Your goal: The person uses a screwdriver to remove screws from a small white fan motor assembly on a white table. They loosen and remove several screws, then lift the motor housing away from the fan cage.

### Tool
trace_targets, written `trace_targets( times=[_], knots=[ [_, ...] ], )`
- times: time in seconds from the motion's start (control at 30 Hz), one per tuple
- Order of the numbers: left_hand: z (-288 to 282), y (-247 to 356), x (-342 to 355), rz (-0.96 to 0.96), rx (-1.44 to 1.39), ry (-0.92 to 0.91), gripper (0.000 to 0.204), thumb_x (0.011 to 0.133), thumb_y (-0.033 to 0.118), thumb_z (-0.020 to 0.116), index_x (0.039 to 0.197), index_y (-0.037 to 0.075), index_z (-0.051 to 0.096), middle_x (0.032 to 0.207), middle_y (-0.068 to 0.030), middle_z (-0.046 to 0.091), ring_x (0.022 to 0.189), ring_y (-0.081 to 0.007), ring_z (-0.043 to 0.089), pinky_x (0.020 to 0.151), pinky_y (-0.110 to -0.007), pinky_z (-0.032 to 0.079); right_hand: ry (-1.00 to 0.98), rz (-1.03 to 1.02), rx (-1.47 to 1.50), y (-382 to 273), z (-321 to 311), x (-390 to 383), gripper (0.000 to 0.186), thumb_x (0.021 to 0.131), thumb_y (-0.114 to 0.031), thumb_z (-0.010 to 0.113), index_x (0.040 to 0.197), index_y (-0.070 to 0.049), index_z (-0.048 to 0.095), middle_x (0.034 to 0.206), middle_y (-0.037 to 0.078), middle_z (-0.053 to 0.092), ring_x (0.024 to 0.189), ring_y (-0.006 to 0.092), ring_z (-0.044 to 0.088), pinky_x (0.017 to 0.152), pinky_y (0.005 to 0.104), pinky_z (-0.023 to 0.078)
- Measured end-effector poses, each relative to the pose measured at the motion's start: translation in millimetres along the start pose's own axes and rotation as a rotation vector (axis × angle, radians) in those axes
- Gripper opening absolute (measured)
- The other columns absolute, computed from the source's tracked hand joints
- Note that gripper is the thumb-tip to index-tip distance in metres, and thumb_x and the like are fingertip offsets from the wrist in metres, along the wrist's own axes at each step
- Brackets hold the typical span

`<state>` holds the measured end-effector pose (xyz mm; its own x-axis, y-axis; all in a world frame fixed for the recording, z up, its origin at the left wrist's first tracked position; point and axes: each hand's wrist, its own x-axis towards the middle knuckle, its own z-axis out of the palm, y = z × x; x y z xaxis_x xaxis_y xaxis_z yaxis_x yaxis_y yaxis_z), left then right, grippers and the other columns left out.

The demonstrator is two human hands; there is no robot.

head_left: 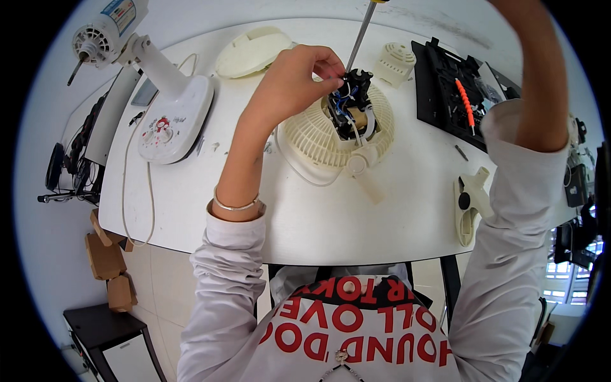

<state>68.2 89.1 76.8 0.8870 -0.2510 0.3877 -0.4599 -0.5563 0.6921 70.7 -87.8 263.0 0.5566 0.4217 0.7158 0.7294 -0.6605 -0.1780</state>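
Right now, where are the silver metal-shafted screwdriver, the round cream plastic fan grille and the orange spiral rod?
Silver metal-shafted screwdriver point(360, 36): head view, mid-shaft.
Round cream plastic fan grille point(307, 137): head view, left-side ribs.
Orange spiral rod point(465, 102): head view, mid-body.

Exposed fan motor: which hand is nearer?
Left. Left hand is at the upper left of the exposed fan motor; right hand is out of view past the top edge, right forearm at upper right.

A silver bangle point(235, 207) accompanies the loose, red-lettered, pale grey top point(382, 325).
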Motion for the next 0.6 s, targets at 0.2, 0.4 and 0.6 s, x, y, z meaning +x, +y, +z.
trace_targets(
  times=[0.2, 0.4, 0.6],
  knots=[
    [0.0, 1.1, 0.3, -0.017, 0.024, -0.008, 0.011, 0.084, 0.004, 0.071, 0.094, 0.0, 0.068, 0.086, -0.0044, 0.07, 0.089, -0.0161, 0.068, 0.083, -0.03, 0.053, 0.018, -0.335, 0.133, 13.8, 3.2, -24.9, 0.041, 0.101, -0.029, 0.059, 0.126, 0.004, 0.056, 0.101, 0.016, 0.063, 0.093, 0.0163, 0.066, 0.072, 0.0246, 0.053],
    [-0.7, -0.5, 1.1, -0.025, 0.01, 0.003, 0.012, 0.082, 0.003, 0.072, 0.093, -0.001, 0.069, 0.086, -0.0054, 0.071, 0.089, -0.0167, 0.068, 0.083, -0.03, 0.054, -0.29, -0.302, 0.42, 12.9, -28.4, -24.0, 0.051, 0.096, -0.026, 0.067, 0.138, -0.001, 0.054, 0.103, 0.014, 0.067, 0.097, 0.0203, 0.068, 0.091, 0.0319, 0.057],
    [2.9, 1.8, 1.2, -0.053, 0.014, 0.024, 0.012, 0.079, 0.002, 0.075, 0.09, 0.0, 0.068, 0.083, -0.0055, 0.07, 0.087, -0.0165, 0.068, 0.081, -0.03, 0.054, -0.141, -0.322, 0.045, 9.8, -12.0, -20.8, 0.037, 0.097, -0.032, 0.066, 0.117, -0.001, 0.062, 0.087, 0.004, 0.067, 0.078, 0.0107, 0.066, 0.072, 0.0245, 0.052]
  ],
)
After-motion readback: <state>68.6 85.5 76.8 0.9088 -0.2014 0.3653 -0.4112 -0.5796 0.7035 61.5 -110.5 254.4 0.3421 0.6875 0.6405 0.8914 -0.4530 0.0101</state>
